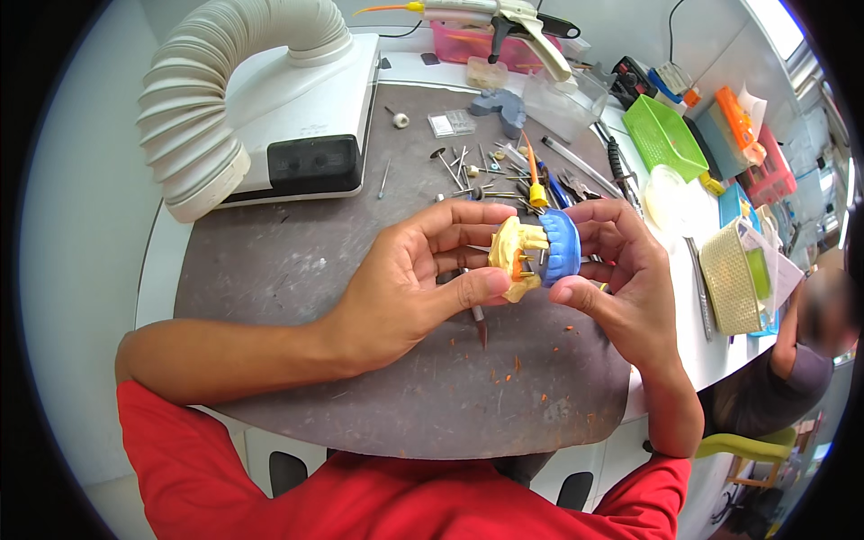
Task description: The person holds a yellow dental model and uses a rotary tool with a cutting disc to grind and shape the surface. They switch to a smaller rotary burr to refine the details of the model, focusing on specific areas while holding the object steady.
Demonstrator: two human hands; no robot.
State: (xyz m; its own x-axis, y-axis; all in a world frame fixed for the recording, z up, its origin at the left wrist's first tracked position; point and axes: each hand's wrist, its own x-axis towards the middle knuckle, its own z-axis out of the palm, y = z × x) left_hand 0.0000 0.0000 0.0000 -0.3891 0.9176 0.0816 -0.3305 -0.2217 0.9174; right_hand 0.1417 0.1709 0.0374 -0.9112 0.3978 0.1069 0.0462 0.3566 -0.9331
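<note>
My left hand (400, 274) grips a yellow plaster dental model (507, 243) between thumb and fingers. Orange material and thin metal pins show on the side facing right. In my right hand (634, 279) is a blue dental model (564, 247) with a row of teeth, pinched by the thumb below and the fingers behind. The two models are held side by side above the mat, very close at the top; whether they touch is hard to tell. Beneath them lies a slim tool with a brown pointed tip (480, 328), partly hidden by my left hand.
A grey mat (270, 360) with orange crumbs covers the bench. Burs, pliers and small tools lie scattered beyond my hands. A white ribbed hose (184, 117) and its box stand at left. Green basket (666, 135) and cream basket (733, 274) line the right; another person (783, 378) sits beyond.
</note>
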